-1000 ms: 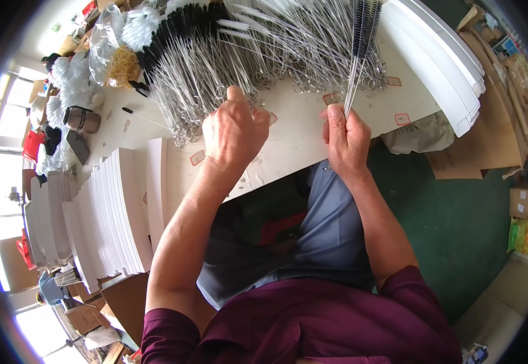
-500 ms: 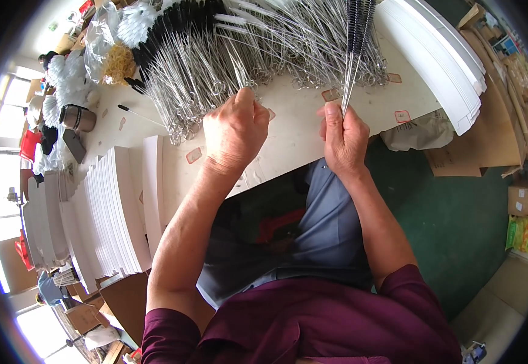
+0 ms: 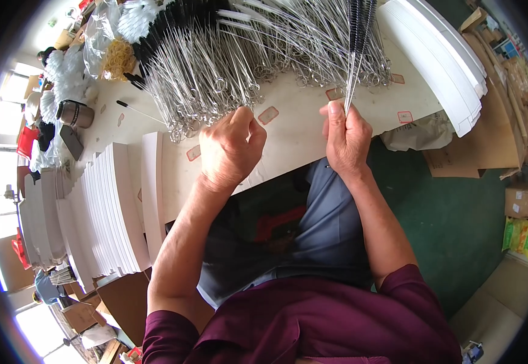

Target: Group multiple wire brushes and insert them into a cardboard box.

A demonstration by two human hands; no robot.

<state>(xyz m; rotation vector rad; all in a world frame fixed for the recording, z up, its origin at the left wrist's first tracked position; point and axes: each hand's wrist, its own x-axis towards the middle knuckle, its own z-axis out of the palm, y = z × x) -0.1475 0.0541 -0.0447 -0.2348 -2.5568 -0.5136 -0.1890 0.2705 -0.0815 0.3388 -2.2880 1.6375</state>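
Note:
My right hand [image 3: 349, 136] is closed round the wire handles of a few brushes [image 3: 353, 73], held upright with their black bristles away from me. Just short of the near ends of a big heap of wire-handled brushes [image 3: 206, 76], my left hand [image 3: 230, 145] is curled with thumb and forefinger bent. Its fingertips are turned away, so anything in them is hidden. The heap has looped wire ends toward me, with black bristles at the far left and white ones in the middle. One loose black-tipped brush [image 3: 139, 111] lies left of it.
Folded white card strips [image 3: 115, 209] stand in a row at the left table edge; more white card [image 3: 437, 60] lies at the right. Farther left are a metal cup [image 3: 76, 114], a dark phone-like slab [image 3: 71, 142] and yellow rubber bands [image 3: 118, 59]. Cardboard [image 3: 488, 136] stands to the right.
My left hand has drawn back slightly toward me, away from the heap's looped ends. My right hand still holds the brushes, barely shifted.

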